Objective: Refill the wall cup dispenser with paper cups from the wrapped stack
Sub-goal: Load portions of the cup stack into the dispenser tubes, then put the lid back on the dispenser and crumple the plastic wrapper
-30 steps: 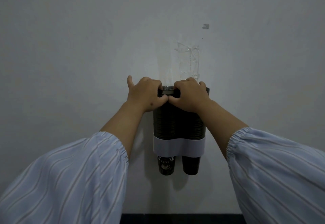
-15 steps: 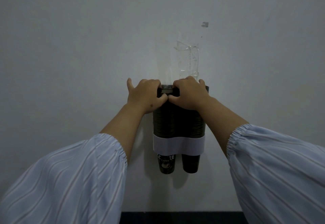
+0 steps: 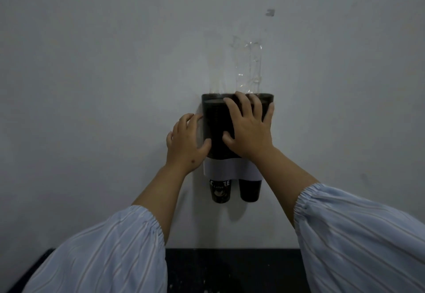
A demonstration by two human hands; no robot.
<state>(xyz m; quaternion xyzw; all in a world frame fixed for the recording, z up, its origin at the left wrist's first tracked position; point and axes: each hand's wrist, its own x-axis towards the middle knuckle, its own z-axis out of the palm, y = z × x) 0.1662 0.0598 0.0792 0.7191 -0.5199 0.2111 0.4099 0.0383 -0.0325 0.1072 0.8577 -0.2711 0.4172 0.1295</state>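
Nearest the camera, two striped blue sleeves (image 3: 99, 253) fill the lower corners, and between them a dark table (image 3: 230, 269) edge runs along the foot of the wall (image 3: 92, 62). Both forearms reach up and forward from the sleeves to the cup dispenser (image 3: 216, 131), a dark twin-tube holder fixed upright on the wall, with a white band (image 3: 230, 169) across its lower part.

The left hand (image 3: 187, 142) is spread, not clenched: its fingers curve around the dispenser's left flank and the thumb rests on the front face, so it seems to steady the holder more than grip it. The right hand (image 3: 249, 129) lies flat and open across the front of the right tube, fingertips reaching the top rim, the thumb pointing toward the left hand. Neither hand holds a loose cup.

The paper cups are inside the tubes, their long axis vertical. Two bottom cups poke out beneath the white band: a printed coffee cup (image 3: 219, 191) on the left and a plain dark cup (image 3: 250, 190) on the right. Above the rim, clear plastic wrap (image 3: 249, 67) rises against the wall, crumpled and apparently empty, standing directly above the right hand's fingertips.

Judging from this, the stacks are already seated and the wrap remains to be drawn off upward. The right hand is nearer to it; the pull would run straight up along the tube's axis while the left hand braces the holder.
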